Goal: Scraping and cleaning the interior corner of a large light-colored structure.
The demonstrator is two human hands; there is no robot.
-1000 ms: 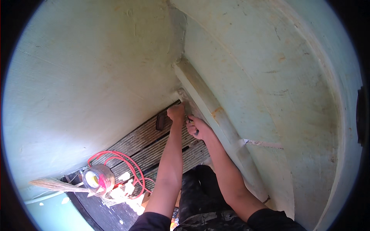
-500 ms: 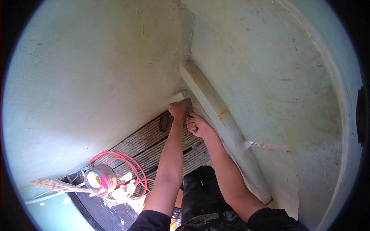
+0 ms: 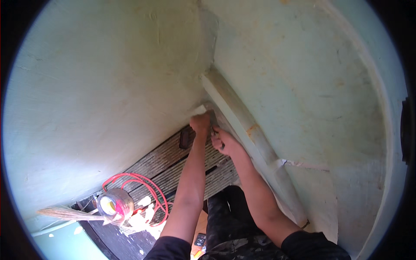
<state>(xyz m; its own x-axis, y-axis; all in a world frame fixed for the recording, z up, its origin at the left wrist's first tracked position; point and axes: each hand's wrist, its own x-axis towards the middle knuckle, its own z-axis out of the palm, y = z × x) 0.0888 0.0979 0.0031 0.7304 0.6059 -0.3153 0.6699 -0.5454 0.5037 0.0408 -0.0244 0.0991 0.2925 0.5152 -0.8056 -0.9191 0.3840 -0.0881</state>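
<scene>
My right hand is wrapped round the handle of a putty knife. Its flat grey blade points away from me, toward the corner where the wall meets the floor. My left hand is closed, just left of the blade and close to the pale left wall. Beyond its knuckles shows a whitish patch or piece; I cannot tell if it is held or on the wall. The left fingers are mostly hidden from above.
A boxed-in ledge runs along the right wall. Ridged dark boards form the floor, with a dark rectangular object by the left wall. At lower left are a round container, a red hose and a straw brush.
Both hands stay at the corner, almost unmoved; the right hand has shifted very slightly. The whole view has moved a little.
</scene>
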